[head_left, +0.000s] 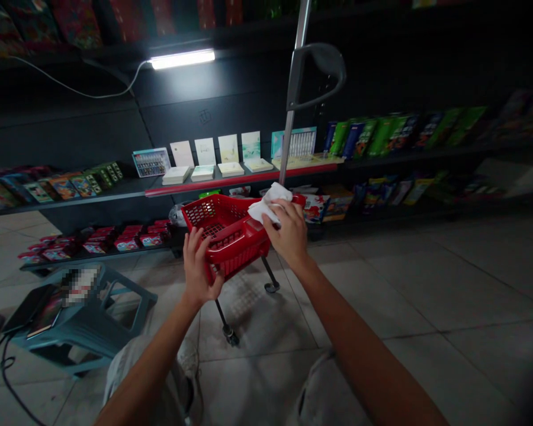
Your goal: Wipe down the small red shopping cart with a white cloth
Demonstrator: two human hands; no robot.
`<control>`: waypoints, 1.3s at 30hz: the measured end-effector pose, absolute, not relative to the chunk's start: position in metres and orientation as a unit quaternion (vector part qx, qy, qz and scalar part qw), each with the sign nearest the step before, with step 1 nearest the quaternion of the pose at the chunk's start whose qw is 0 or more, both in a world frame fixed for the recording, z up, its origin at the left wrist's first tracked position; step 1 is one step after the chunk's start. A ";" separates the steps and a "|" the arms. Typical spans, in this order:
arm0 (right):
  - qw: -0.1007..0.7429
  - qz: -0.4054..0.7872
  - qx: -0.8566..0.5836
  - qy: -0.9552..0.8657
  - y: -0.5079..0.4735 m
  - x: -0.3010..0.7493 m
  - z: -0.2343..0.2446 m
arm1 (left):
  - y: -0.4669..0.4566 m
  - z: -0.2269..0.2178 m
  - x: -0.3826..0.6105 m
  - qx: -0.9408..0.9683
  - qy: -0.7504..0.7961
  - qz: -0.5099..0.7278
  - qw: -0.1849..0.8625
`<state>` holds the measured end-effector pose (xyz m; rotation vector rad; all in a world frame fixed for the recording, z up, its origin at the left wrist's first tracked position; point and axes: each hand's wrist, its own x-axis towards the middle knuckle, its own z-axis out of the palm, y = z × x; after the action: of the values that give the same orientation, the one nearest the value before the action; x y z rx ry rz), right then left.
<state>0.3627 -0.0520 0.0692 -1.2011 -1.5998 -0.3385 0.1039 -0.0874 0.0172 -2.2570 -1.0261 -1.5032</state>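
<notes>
A red plastic shopping cart on thin legs with casters stands in front of me, its basket slatted and open at the top. My left hand is at the basket's near left corner, fingers spread over the edge and thumb against the front wall. With bent fingers, my right hand presses a crumpled white cloth onto the red rim at the right end. Part of the cloth is hidden under those fingers. Behind it rises a metal pole with a grey loop handle.
Dark shelving with books, boxes and packets spans the back, lit by a tube lamp on a cable. A blue-grey plastic stool with items on it is at left. My knees and shoe are below, over floor tiles.
</notes>
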 end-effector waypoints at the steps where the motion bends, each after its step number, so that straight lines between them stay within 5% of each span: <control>1: 0.530 -0.138 -0.498 -0.672 -0.054 0.359 0.070 | -0.097 0.026 0.112 -0.779 -0.337 -0.508 0.142; 15: 0.523 -0.083 -0.399 -0.748 -0.090 0.317 0.078 | -0.115 0.080 0.166 -0.769 -0.531 -0.313 0.170; 39: 0.488 -0.178 -0.470 -0.713 -0.055 0.388 0.073 | -0.079 0.057 0.047 -0.672 -0.532 -0.459 0.233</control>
<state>0.3884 -0.0552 0.0731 -1.1436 -1.7338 -0.4332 0.0474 -0.0789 0.0569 -1.8461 -1.4600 -1.2619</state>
